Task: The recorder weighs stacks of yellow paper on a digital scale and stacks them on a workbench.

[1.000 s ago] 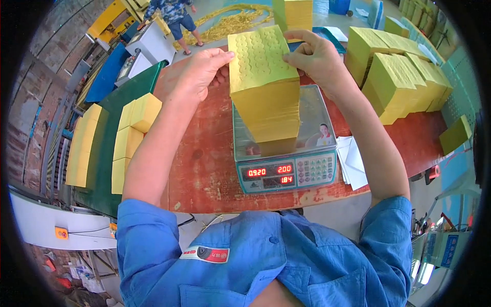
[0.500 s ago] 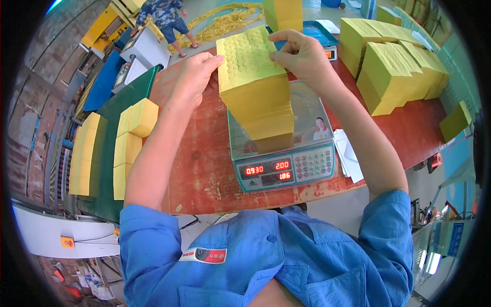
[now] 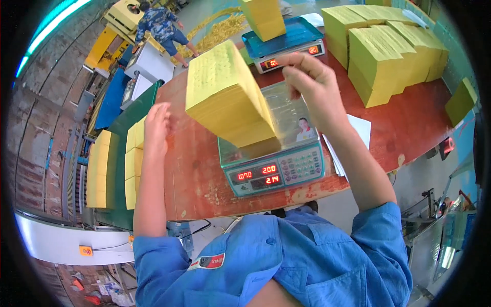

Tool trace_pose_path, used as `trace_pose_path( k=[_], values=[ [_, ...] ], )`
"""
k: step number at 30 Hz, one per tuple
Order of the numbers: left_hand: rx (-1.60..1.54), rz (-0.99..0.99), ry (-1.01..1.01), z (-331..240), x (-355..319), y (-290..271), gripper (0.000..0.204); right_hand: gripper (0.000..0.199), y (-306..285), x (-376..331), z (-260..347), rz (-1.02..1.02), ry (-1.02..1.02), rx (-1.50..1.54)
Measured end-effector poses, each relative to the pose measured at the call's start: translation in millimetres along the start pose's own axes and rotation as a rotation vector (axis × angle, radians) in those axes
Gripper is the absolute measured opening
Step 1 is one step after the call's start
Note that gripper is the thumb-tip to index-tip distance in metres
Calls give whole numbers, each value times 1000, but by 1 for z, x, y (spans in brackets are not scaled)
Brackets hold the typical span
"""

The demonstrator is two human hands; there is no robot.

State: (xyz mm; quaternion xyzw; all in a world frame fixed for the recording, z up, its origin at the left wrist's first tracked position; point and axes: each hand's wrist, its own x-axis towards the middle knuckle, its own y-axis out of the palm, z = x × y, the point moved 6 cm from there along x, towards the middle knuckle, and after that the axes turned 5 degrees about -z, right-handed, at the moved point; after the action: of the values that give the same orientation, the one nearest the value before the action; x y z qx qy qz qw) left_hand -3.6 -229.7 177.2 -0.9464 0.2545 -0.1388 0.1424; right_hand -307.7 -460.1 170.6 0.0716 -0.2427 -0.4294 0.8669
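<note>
A tall stack of yellow paper sheets (image 3: 230, 97) with rows of stamped dents on top stands on the weighing scale (image 3: 273, 171), leaning to the left. The scale has a clear-covered platform, a keypad and lit red digits. Left of the stack, and apart from it, is my left hand (image 3: 157, 128), its fingers loosely bent, slightly blurred and holding nothing visible. My right hand (image 3: 314, 87) hovers over the scale's right side, clear of the stack. Its fingers are bent and apart, with nothing visible between them.
Behind stands a second scale (image 3: 284, 43) with a blue tray and a yellow paper stack (image 3: 263, 20). More yellow stacks (image 3: 381, 61) fill the back right of the red table (image 3: 192, 179). White sheets (image 3: 360, 130) lie right of the scale. A person (image 3: 161, 30) stands far left.
Both hands have come away from the stack, the left hand leftward and down. The stack leans further left. The scale's digits have changed, and the view has shifted.
</note>
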Motion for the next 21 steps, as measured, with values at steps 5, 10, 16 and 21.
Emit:
trace_pose_path(
  k=[5, 10, 16, 21],
  values=[
    [-117, 0, -181, 19, -21, -17, 22, 16, -8, -44, -20, 50, 154, 183],
    [-168, 20, -210, 13, -45, 3, 25, 14, -14, -85, -38, 116, 306, 226],
    [-279, -41, -246, 28, -74, 9, 25, 14, -23, -109, -48, 117, 407, 274],
    [-473, -215, 9, 7, -129, 26, 19, 15, -24, -124, -44, 71, 414, 189]
  ],
)
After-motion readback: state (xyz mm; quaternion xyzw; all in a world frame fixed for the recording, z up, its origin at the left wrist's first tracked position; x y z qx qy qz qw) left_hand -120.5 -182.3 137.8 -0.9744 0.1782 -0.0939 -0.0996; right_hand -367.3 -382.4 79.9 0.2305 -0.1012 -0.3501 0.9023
